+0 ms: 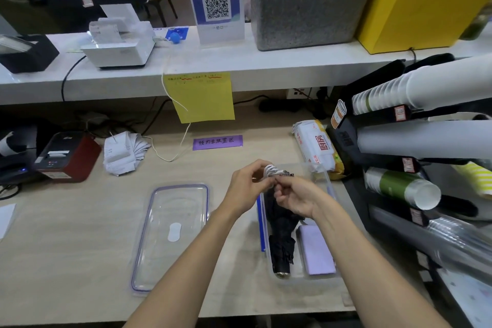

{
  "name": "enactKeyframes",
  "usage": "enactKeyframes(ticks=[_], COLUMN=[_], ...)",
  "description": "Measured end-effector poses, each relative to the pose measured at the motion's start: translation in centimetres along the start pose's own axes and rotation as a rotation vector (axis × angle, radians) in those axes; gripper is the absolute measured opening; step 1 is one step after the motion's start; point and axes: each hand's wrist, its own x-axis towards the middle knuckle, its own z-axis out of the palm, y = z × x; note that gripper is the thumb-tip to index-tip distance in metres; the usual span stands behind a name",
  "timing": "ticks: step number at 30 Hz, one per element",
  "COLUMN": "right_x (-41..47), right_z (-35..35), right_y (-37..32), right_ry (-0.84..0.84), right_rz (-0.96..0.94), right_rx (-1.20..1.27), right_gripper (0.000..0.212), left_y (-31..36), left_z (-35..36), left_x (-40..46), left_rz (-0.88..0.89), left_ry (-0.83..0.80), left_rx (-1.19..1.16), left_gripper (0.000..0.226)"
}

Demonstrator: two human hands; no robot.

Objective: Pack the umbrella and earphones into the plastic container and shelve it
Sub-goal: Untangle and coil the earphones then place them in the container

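Observation:
A clear plastic container [328, 278] sits on the wooden counter, right of centre. Inside it lies a folded black umbrella [281, 229], with a flat lavender case [316, 250] beside it. Its clear lid [173, 234], edged in purple, lies flat on the counter to the left. Above the container's far end, my left hand [246, 190] and my right hand [298, 197] meet on a coiled bundle of white earphones [271, 171]. Both hands pinch the coil, and the earphones' ends are hidden by my fingers.
A pack of wipes [315, 145] lies just behind the container. A rack of paper cup stacks [415, 189] fills the right side. A red receipt printer [68, 157] and a pile of receipts [123, 153] sit at the left. A raised white shelf [239, 66] runs across the back.

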Motion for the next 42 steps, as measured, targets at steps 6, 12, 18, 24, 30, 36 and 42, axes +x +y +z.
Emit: enactKeyframes(ticks=[6,12,18,24,30,36,42], right_x=[-0.2,-0.9,-1.4,-1.2,-0.5,0.2,0.2], right_z=[-1.7,-3.4,-4.6,-4.7,-5.5,-6.8,-7.8], right_y=[0.8,0.6,-0.5,-1.2,-0.9,-0.1,1.2], right_ry=[0.191,0.282,0.345,0.028,-0.006,0.249,0.076], right_rz=[-0.548,-0.85,-0.852,-0.065,-0.003,-0.326,-0.432], right_rx=[-0.366,-0.601,-1.065,0.014,0.205,-0.308,-0.311], right_gripper=[0.019,0.017,0.02,0.031,0.032,0.023,0.023], left_y=[0.8,1.8,1.7,1.1,1.0,0.6,1.2], left_z=[1.5,2.4,3.2,3.5,4.3,5.3,6.5], left_x=[1.0,1.6,2.2,2.3,2.7,2.4,2.7], left_rz=[-0.17,-0.287,-0.18,-0.052,-0.04,-0.312,-0.479], left_ry=[0.036,-0.031,-0.106,-0.167,-0.152,-0.08,-0.126], left_rx=[-0.243,-0.519,-0.382,-0.183,-0.092,-0.306,-0.484], left_gripper=[0.016,0.018,0.019,0.022,0.02,0.018,0.017])
